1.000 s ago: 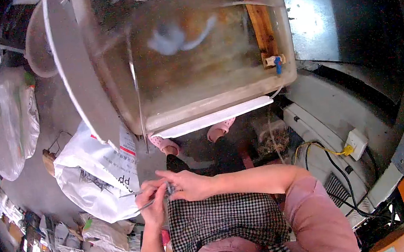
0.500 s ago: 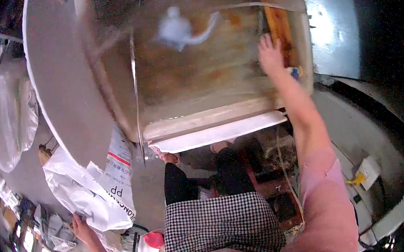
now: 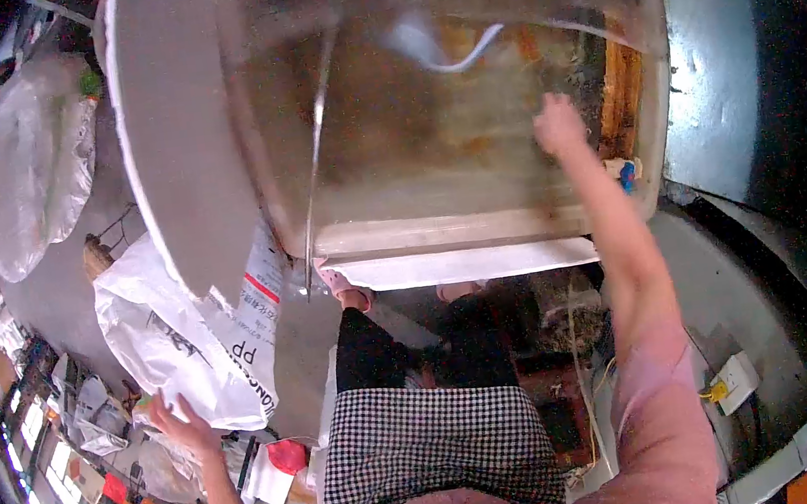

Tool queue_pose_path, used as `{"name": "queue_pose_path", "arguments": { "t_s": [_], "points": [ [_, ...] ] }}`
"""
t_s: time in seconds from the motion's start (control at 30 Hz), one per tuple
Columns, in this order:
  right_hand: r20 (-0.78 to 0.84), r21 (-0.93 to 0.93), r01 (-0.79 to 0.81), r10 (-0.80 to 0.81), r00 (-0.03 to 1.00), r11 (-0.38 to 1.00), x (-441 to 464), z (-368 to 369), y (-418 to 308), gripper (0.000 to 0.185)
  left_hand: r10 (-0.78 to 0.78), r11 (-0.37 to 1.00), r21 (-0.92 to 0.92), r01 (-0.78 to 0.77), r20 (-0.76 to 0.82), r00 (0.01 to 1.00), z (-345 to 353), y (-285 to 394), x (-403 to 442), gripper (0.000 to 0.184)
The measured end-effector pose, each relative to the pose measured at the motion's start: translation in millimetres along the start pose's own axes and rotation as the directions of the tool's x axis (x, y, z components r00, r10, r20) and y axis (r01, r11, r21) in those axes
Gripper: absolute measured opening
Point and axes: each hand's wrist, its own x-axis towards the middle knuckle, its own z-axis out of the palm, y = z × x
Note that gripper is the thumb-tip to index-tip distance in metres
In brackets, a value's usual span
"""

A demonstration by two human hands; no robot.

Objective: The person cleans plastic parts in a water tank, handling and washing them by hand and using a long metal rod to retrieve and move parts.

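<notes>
My right hand [image 3: 561, 125] is over the right part of a wide basin [image 3: 451, 229] of murky water, its fingers curled inward. Whatever it may hold is hidden. Close to its right, a wooden strip [image 3: 621, 96] lies along the basin's inner side. A blurred white piece with a curved tail [image 3: 460, 56] is in the basin's far part, apart from the hand. My left hand [image 3: 183, 427] is low at the left with fingers spread, holding nothing, in front of a white printed sack [image 3: 194, 338].
A thin metal strip [image 3: 317, 142] slants over the basin's left part. A white ledge [image 3: 466, 264] runs along its front. A clear plastic bag [image 3: 31, 172] is at the far left, a grey metal surface [image 3: 715, 63] at the right. A white socket box [image 3: 737, 382] has a yellow plug.
My right hand has left the wooden strip's edge, and its outstretched fingers have curled. My left hand has spread its fingers beside the sack. The view has shifted, and the white piece looks more smeared.
</notes>
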Motion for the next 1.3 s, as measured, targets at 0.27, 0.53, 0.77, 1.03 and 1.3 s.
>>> {"name": "queue_pose_path", "arguments": {
  "t_s": [0.27, 0.53, 0.77, 1.03, 1.3],
  "points": [
    [-0.329, 0.199, 0.114, -0.043, 0.943, 0.973, 25.1, -33.3, -172.9, 0.059, 0.237, 0.969, 0.010, -0.245, 0.217, 0.947, -11.0, 46.8, -52.5, 0.033],
    [-0.230, 0.579, -0.196, 0.390, 0.892, 0.791, 100.9, 2.8, -201.9, 0.041, 0.206, 0.973, 0.062, -0.224, 0.219, 0.954, -11.3, 22.4, -45.0, 0.027],
    [-0.402, 0.833, 0.255, 0.220, 0.889, 0.491, 125.7, -12.4, -206.1, 0.047, 0.163, 0.986, -0.012, -0.166, 0.288, 0.944, 3.2, 24.2, -49.7, 0.023],
    [-0.171, 0.661, 0.192, -0.104, 0.980, 0.725, -73.2, 73.6, -297.3, 0.053, 0.237, 0.967, -0.157, -0.201, 0.261, 0.936, -21.2, 45.3, -47.5, 0.021],
    [0.076, 0.608, 0.218, -0.329, 0.941, 0.764, -98.5, 131.5, -378.1, 0.033, 0.135, 0.982, -0.162, -0.093, 0.274, 0.952, -61.3, 24.4, -47.9, 0.016]
  ]
}}
